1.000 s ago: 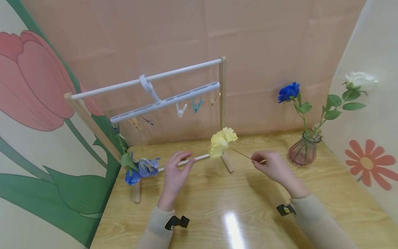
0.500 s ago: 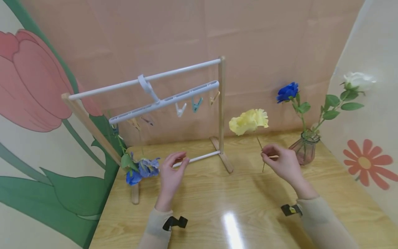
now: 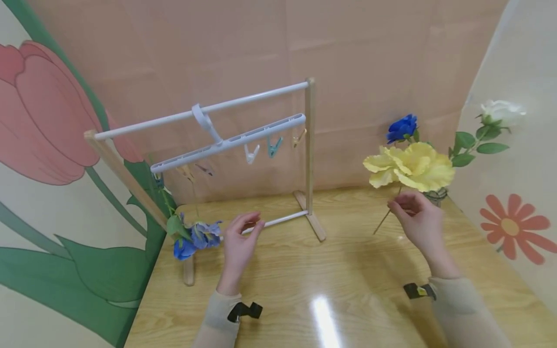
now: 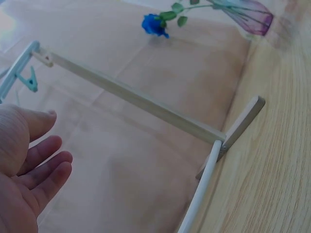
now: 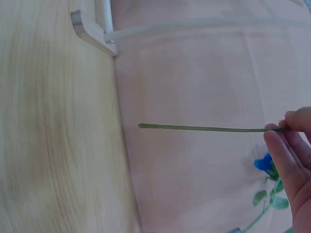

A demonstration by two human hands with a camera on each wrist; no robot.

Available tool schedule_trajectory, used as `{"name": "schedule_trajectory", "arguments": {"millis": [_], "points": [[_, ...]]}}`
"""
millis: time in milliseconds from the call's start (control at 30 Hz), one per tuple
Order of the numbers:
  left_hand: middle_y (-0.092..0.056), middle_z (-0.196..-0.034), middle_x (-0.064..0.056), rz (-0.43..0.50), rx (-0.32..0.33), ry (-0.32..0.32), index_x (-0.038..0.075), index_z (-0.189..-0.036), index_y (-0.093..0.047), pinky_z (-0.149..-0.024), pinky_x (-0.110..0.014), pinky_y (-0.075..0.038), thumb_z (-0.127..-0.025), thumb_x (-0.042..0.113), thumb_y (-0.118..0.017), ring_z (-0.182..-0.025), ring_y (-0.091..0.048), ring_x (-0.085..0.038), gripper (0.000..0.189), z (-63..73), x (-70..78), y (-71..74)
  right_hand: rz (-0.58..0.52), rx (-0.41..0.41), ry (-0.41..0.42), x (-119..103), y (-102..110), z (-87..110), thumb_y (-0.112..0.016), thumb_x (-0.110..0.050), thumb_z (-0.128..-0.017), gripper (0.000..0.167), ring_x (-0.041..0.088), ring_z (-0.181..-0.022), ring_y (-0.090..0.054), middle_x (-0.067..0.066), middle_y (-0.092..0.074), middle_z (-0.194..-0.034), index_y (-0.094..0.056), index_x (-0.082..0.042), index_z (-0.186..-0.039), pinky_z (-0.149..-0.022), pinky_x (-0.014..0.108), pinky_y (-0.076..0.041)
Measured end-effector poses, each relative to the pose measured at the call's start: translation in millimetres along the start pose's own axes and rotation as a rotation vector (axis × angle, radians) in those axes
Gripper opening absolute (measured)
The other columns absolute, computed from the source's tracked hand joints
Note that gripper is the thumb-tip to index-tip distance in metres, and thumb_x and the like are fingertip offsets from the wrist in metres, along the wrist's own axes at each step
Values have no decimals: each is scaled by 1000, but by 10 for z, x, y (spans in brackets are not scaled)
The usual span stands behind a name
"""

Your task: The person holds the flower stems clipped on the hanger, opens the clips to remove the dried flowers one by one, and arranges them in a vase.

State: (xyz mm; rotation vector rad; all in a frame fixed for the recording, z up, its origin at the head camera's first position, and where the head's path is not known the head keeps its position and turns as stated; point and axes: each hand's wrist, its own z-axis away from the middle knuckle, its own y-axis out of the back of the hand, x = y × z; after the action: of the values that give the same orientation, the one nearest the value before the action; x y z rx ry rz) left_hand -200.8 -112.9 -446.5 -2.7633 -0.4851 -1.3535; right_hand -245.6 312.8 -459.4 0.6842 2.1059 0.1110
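Observation:
My right hand (image 3: 421, 224) pinches the thin stem (image 5: 209, 128) of a yellow artificial flower (image 3: 411, 166) between thumb and fingertips. The bloom is uppermost and the bare stem end slants down to the left, above the table. Behind the flower, a glass vase (image 3: 436, 195) is mostly hidden; a blue rose (image 3: 402, 128) and a white rose (image 3: 505, 113) rise from it. My left hand (image 3: 243, 239) hovers in front of the rack's lower white bar (image 3: 285, 220), fingers loosely bent. Nothing is between those fingers in the left wrist view.
A wood-and-white rack (image 3: 310, 145) stands at the back left. From its top bar hangs a pale hanger (image 3: 256, 137) with several clothespins, including a teal clothespin (image 3: 274, 147). Blue flowers (image 3: 204, 235) hang at its left end. Walls border the wooden table (image 3: 304, 285).
My right hand has carried the yellow flower rightward from beside the rack to in front of the vase, turning it bloom-up. My left hand shifted slightly left, then stayed in place.

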Motion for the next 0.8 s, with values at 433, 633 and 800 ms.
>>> {"name": "schedule_trajectory", "arguments": {"millis": [433,633,800], "points": [[-76,-101,-23,-3,-12,13,-10,-108,-77,-83,-58,-62,-87,-14,-81,-93,-73,-46,22,53,-263,-55,25,318,-142,-5,629,-343,-80,-4,-95,24,-7,-81,-69,-27,-71,-89,-73,11,-112,-78,6,-52],[-77,-103,-15,32,-24,11,-1,-111,-80,-86,-38,-64,-89,-6,-84,-94,-75,-39,23,70,-393,-34,37,394,-234,-185,781,-454,-79,-10,-96,18,-8,-84,-68,-28,-70,-87,-77,-1,-112,-79,6,-51],[-78,-103,-14,28,-22,9,-3,-111,-79,-86,-33,-64,-89,-6,-83,-94,-75,-38,22,83,-387,-16,71,444,-252,-348,807,-511,-79,-13,-97,16,-9,-84,-65,-30,-67,-87,-77,-7,-112,-79,8,-49]]}}
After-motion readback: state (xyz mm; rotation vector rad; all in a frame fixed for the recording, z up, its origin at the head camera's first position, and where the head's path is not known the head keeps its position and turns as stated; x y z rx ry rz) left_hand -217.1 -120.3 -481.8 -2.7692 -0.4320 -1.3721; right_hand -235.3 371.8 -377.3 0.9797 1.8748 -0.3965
